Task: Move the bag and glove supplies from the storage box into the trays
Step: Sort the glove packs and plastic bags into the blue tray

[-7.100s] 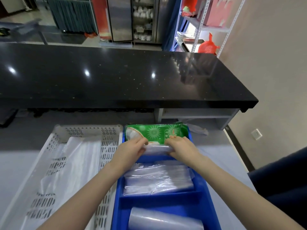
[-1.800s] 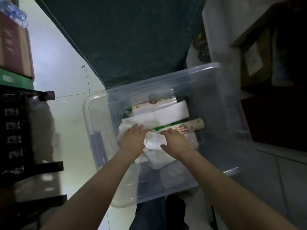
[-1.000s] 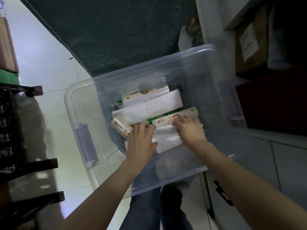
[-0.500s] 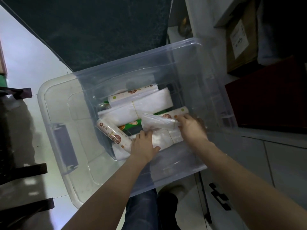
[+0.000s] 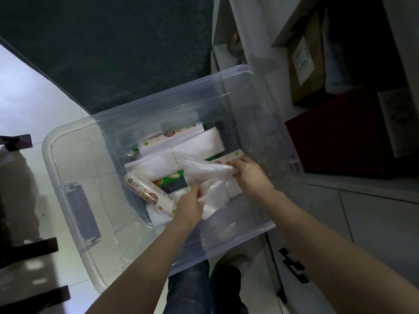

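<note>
As the bag bundle [image 5: 209, 175] lifts higher, left grip [image 5: 189, 208], right grip [image 5: 251, 175], both pinching it.

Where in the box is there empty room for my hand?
Bare floor shows along the box's near wall, just below the left hand and the clear bag it holds with the right hand. There's also a gap between the rolls and the right wall. The middle is crowded with rolls and bag stacks.

Storage box [image 5: 48, 168]: clear plastic; its handle [image 5: 82, 211] grey-blue.
Bags [image 5: 208, 177] I hold: milky, see-through, with a thin yellow band.
Rolls [image 5: 147, 193]: white, red-brown and green print.
Pack [image 5: 172, 176]: green.
Floor [image 5: 27, 98] under me: pale tiles.
</note>
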The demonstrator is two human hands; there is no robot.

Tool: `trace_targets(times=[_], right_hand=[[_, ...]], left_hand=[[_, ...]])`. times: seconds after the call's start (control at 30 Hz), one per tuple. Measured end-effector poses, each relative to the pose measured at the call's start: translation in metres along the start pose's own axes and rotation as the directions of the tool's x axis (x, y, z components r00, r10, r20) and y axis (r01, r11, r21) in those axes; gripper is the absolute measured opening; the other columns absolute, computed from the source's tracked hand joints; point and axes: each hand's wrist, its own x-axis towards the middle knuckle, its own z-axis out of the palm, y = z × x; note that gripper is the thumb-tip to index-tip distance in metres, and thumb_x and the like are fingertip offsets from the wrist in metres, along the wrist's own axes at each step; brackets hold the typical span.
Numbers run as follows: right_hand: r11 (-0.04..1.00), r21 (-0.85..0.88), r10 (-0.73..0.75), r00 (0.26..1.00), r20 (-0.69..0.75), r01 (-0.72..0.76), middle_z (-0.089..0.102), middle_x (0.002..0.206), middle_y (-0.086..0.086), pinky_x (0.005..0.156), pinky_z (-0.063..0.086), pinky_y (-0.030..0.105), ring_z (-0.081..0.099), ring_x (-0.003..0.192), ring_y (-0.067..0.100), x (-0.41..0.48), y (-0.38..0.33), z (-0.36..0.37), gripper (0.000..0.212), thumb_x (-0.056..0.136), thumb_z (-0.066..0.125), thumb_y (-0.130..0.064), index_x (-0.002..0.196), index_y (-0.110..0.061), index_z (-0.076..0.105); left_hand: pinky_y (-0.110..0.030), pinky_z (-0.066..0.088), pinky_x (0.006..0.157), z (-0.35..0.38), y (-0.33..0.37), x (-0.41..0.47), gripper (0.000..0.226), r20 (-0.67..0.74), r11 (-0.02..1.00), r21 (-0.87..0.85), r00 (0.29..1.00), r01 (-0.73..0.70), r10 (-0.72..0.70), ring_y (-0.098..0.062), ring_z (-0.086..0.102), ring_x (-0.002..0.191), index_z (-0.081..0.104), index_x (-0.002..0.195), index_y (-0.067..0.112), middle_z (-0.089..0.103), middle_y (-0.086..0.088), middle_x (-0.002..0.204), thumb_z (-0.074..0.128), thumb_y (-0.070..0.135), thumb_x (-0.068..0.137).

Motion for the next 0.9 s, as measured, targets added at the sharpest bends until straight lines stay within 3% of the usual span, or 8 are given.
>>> trace_targets(times=[0.13, 0.27, 0.4, 0.5, 0.6, 0.7, 0.8, 0.9], right_hand=[[0.992, 0.123, -0.013, 0.999, -0.035, 0.017, 0.057, 0.116, 0.016, 0.088, 0.047, 0.044, 0.057, 0.102, 0.037, -0.013, -0.002, -0.015, 0.029, 0.084, 0.057, -0.006, 0.111, -0.011, 0.066], [0.984, 0.179, 0.014, 0.998, -0.060, -0.003, 0.056, 0.115, 0.016, 0.088, 0.047, 0.042, 0.056, 0.103, 0.035, -0.031, -0.002, -0.029, 0.028, 0.083, 0.059, -0.004, 0.110, -0.006, 0.065], [0.980, 0.199, -0.021, 0.999, -0.039, 0.028, 0.055, 0.115, 0.017, 0.088, 0.046, 0.039, 0.056, 0.104, 0.034, -0.054, -0.011, -0.043, 0.030, 0.084, 0.061, -0.006, 0.114, -0.006, 0.064], [0.982, 0.170, -0.074, 0.996, -0.051, 0.081, 0.055, 0.121, 0.015, 0.093, 0.045, 0.039, 0.054, 0.112, 0.032, -0.071, -0.022, -0.057, 0.031, 0.084, 0.065, -0.011, 0.115, -0.008, 0.066], [0.981, 0.053, -0.184, 0.982, -0.036, 0.186, 0.046, 0.141, 0.008, 0.100, 0.042, 0.040, 0.046, 0.126, 0.029, -0.086, -0.039, -0.072, 0.030, 0.086, 0.064, -0.018, 0.115, -0.013, 0.066], [0.956, -0.032, -0.293, 0.951, -0.095, 0.292, 0.031, 0.155, 0.004, 0.111, 0.032, 0.042, 0.029, 0.142, 0.025, -0.099, -0.062, -0.091, 0.022, 0.086, 0.063, -0.030, 0.102, -0.015, 0.067], [0.935, -0.098, -0.354, 0.924, -0.143, 0.342, 0.022, 0.159, -0.002, 0.117, 0.015, 0.044, 0.013, 0.148, 0.019, -0.109, -0.077, -0.110, 0.027, 0.085, 0.063, -0.039, 0.104, -0.021, 0.066], [0.941, -0.098, -0.336, 0.931, -0.144, 0.325, 0.035, 0.152, -0.005, 0.117, 0.010, 0.045, 0.018, 0.146, 0.016, -0.124, -0.082, -0.132, 0.034, 0.084, 0.063, -0.043, 0.113, -0.025, 0.065]], left_hand=[[-0.036, 0.045, 0.068, -0.023, 0.006, -0.012, 0.025, -0.112, 0.993, -0.108, 0.993, -0.052, 0.040, -0.024, 0.058, 0.078, 0.046, 0.094, 0.020, 0.060, -0.004, 0.086, 0.050, -0.003, 0.085], [-0.036, 0.052, 0.068, -0.062, 0.012, -0.022, 0.029, -0.178, 0.989, -0.096, 0.979, -0.112, 0.094, -0.023, 0.060, 0.082, 0.052, 0.103, 0.022, 0.063, -0.001, 0.095, 0.052, -0.001, 0.086], [-0.010, 0.043, 0.058, -0.103, 0.022, -0.032, 0.035, -0.208, 0.985, -0.052, 0.966, -0.165, 0.151, -0.011, 0.059, 0.077, 0.056, 0.101, 0.031, 0.064, 0.009, 0.099, 0.050, -0.001, 0.088], [-0.024, 0.048, 0.059, -0.133, 0.035, -0.046, 0.039, -0.213, 0.972, -0.101, 0.959, -0.211, 0.186, -0.017, 0.062, 0.076, 0.057, 0.096, 0.037, 0.066, 0.003, 0.096, 0.049, -0.001, 0.091], [-0.026, 0.047, 0.061, -0.164, 0.056, -0.064, 0.045, -0.189, 0.949, -0.126, 0.946, -0.289, 0.263, -0.017, 0.059, 0.076, 0.058, 0.094, 0.039, 0.067, 0.003, 0.093, 0.050, -0.004, 0.090], [-0.017, 0.045, 0.055, -0.189, 0.085, -0.084, 0.050, -0.120, 0.924, -0.130, 0.931, -0.359, 0.345, -0.001, 0.058, 0.067, 0.061, 0.089, 0.040, 0.068, 0.016, 0.082, 0.050, -0.009, 0.085], [-0.027, 0.045, 0.059, -0.206, 0.110, -0.102, 0.046, -0.052, 0.907, -0.116, 0.914, -0.405, 0.401, -0.008, 0.058, 0.072, 0.064, 0.093, 0.030, 0.069, 0.005, 0.087, 0.047, -0.011, 0.082], [-0.024, 0.046, 0.061, -0.217, 0.131, -0.117, 0.041, 0.026, 0.887, -0.160, 0.896, -0.433, 0.442, -0.010, 0.059, 0.076, 0.064, 0.093, 0.028, 0.067, 0.001, 0.091, 0.049, -0.010, 0.084]])
